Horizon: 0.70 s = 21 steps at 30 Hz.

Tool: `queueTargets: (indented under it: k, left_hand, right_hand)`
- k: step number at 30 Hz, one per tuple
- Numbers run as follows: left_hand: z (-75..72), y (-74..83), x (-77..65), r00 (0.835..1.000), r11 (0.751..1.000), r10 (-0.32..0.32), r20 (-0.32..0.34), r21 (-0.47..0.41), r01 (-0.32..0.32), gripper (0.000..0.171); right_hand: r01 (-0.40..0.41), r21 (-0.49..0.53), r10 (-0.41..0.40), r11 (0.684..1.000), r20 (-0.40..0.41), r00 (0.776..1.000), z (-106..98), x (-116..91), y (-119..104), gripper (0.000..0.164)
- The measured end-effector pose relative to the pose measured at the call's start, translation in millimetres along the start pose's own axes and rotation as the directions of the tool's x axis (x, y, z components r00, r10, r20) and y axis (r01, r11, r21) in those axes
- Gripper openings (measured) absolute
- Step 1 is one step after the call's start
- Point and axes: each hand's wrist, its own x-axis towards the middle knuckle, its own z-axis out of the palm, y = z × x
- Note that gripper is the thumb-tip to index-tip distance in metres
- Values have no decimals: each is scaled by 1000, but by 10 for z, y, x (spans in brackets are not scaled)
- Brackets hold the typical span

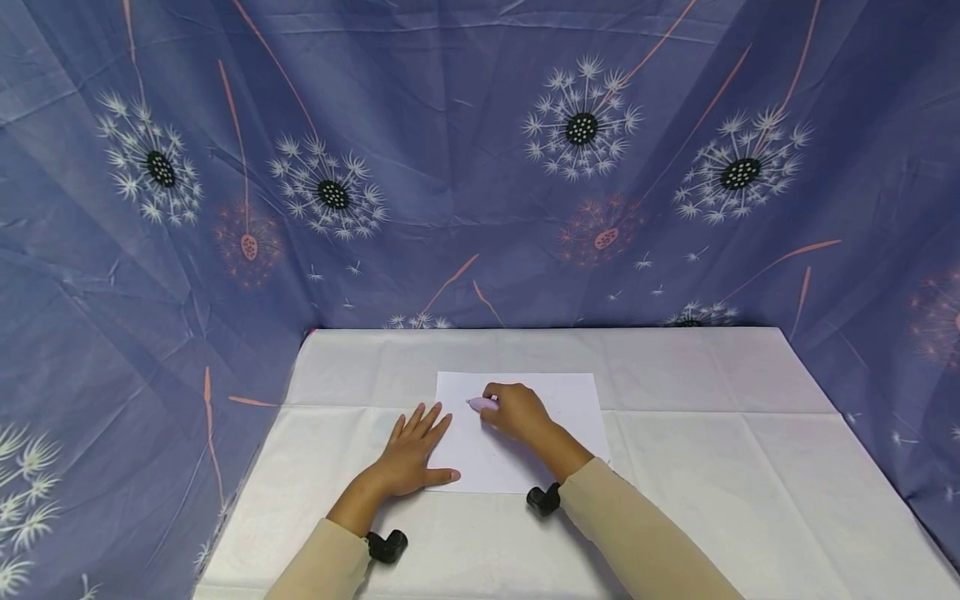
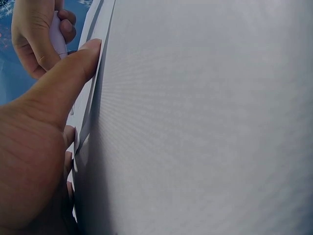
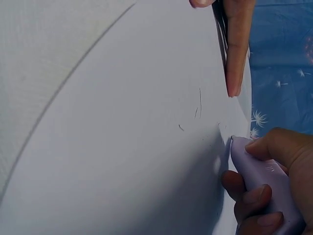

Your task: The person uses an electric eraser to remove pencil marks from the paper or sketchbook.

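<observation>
A white sheet of paper point(image 1: 573, 404) lies on the cloth-covered table. My right hand point(image 1: 517, 412) grips a chunky lilac pen-shaped tool point(image 3: 266, 181), its exact kind unclear. The tool's small narrow tip points left and meets the sheet in the right wrist view; the curled fingers and thumb cover part of its body. A few thin dark marks point(image 3: 200, 104) show on the paper near that tip. With fingers spread, my left hand point(image 1: 408, 458) rests flat over the sheet's left edge. Its thumb touches the paper near the lower left corner.
A white creased cloth point(image 1: 712, 492) covers the table around the sheet. Behind and beside the table hangs a blue curtain point(image 1: 450, 125) printed with dandelions. Small black devices point(image 1: 387, 546) sit at both wrists, below beige sleeves point(image 1: 637, 521).
</observation>
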Motion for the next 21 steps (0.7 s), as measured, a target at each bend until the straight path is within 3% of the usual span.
queueTargets:
  k: [21]
  left_hand:
    - [8,-14,-14,999,1000,26,-19,-17,-26,95]
  right_hand:
    - [5,17,-6,1000,5,1000,10,-6,-1,17]
